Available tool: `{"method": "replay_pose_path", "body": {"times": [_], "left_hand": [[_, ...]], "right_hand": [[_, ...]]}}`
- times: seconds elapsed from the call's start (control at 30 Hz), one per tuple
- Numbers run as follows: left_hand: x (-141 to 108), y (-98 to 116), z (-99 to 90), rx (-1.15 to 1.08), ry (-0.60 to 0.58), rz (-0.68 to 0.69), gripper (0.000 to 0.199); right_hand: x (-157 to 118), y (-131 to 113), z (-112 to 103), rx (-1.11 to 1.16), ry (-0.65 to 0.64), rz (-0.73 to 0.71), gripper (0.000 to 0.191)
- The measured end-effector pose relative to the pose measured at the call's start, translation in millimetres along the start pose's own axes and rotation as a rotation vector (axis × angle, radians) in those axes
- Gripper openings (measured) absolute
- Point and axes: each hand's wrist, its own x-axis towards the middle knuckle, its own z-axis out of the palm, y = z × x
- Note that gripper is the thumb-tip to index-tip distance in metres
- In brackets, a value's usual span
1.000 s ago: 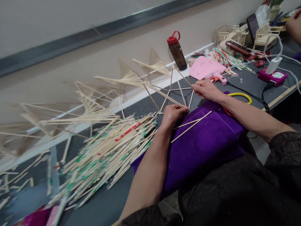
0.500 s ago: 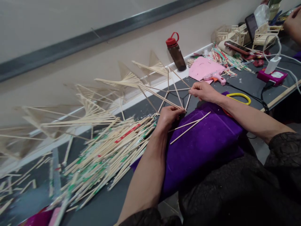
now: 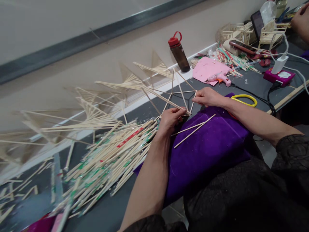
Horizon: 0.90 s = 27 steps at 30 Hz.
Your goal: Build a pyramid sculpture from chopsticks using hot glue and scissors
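Note:
A frame of thin wooden sticks (image 3: 182,92) stands over the dark table edge, its sticks meeting at several joints. My left hand (image 3: 172,118) pinches sticks at the frame's near lower corner. Thumb and fingers of my right hand (image 3: 205,97) are closed on the frame's right side, by a corner joint. Just below the hands, a purple cloth (image 3: 207,151) bears two loose sticks (image 3: 195,130) that cross at a narrow angle. The exact fingertip contact is partly hidden.
Bundled sticks (image 3: 116,151) lie at left, beside fan-shaped stick structures (image 3: 91,119). Behind are a bottle (image 3: 179,54), a pink glue gun (image 3: 220,78) and pink sheet (image 3: 205,67). Yellow-handled scissors (image 3: 251,100) and a power adapter (image 3: 278,77) lie right. Another person's hand (image 3: 300,22) shows top right.
My left fingertips have drawn back slightly from the lower corner joint. My right hand has shifted slightly down and left, showing more of the right corner joint.

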Motion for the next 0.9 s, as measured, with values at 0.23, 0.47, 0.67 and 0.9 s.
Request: {"method": "replay_pose_path", "body": {"times": [0.23, 0.47, 0.67, 0.9], "left_hand": [[1, -1, 1.4, 0.016, 0.029, 0.003, 0.037], [7, -4, 0.3, -0.200, 0.054, -0.013, 0.042], [6, -3, 0.4, -0.266, 0.016, -0.011, 0.041], [4, 1, -4.2, -0.326, 0.025, -0.017, 0.038]], "right_hand": [[2, 6, 4, -0.144, -0.082, -0.070, 0.013], [3, 7, 8, -0.198, -0.124, -0.135, 0.016], [3, 8, 12, -0.279, -0.166, -0.156, 0.018], [4, 9, 15, -0.320, -0.172, -0.178, 0.023]]}}
